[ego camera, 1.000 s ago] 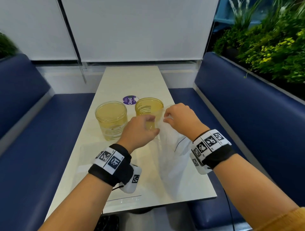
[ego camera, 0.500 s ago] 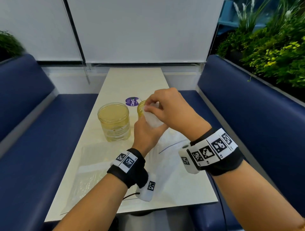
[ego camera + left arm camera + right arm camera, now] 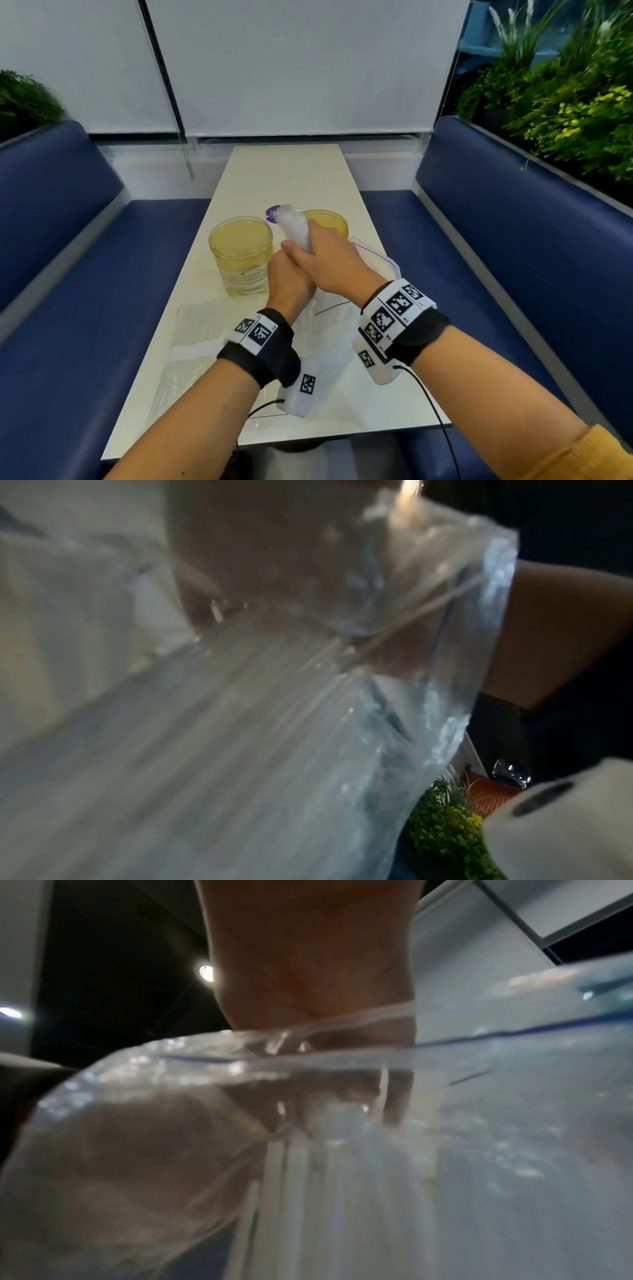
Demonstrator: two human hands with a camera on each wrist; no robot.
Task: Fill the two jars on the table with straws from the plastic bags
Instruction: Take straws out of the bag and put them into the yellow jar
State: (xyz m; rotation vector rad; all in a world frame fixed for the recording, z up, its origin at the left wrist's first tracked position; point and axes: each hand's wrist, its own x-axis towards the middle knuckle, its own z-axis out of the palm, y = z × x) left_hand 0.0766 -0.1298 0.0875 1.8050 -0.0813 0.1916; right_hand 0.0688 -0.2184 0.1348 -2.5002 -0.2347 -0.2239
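Note:
Two yellowish clear jars stand mid-table: the left jar is in full view, while the right jar is partly hidden behind my hands. My right hand grips a bundle of pale straws whose top sticks up in front of the right jar. Just below it, my left hand holds the neck of the clear plastic bag that hangs down to the table. The wrist views show the bag up close, with its blue zip line, and straws inside it.
A second clear plastic bag lies flat on the white table, left of my left wrist. A purple round sticker sits behind the jars. Blue benches flank the table on both sides, and plants stand behind the right one.
Both hands were at the bag's mouth near the right jar. Since then my right hand has taken hold of the straw bundle and drawn it upward, and my left hand has closed on the bag beneath.

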